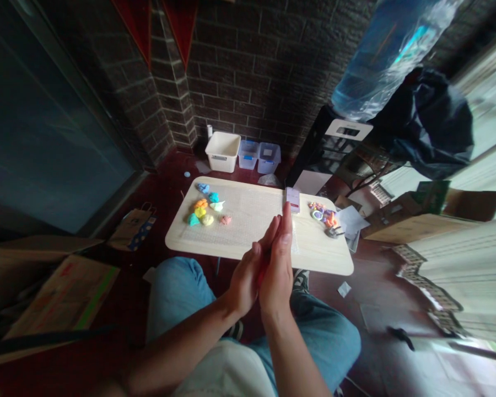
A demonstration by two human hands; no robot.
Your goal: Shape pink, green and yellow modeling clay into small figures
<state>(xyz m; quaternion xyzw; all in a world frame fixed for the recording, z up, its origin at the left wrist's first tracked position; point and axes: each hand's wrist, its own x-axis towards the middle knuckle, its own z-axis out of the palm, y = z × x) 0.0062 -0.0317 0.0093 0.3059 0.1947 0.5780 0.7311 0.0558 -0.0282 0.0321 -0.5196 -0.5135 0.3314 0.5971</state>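
Note:
My left hand (246,278) and my right hand (278,264) are pressed palm to palm above my knees, fingers straight and pointing away from me. A thin sliver of red clay (263,271) shows between the palms. Just beyond the fingertips lies a pale wooden board (314,256) on the floor. Several small clay shapes (206,212) in blue, orange, yellow and pink lie on its left part. A small pink-and-white box (292,199) stands at its far edge. Colourful cutters and tools (324,216) sit at its right end.
A white bin (222,151) and two clear boxes (259,156) stand against the brick wall. A big water bottle (388,55) and a black bag (430,121) are at the right. A paper bag (134,229) and flat cardboard (62,298) lie left.

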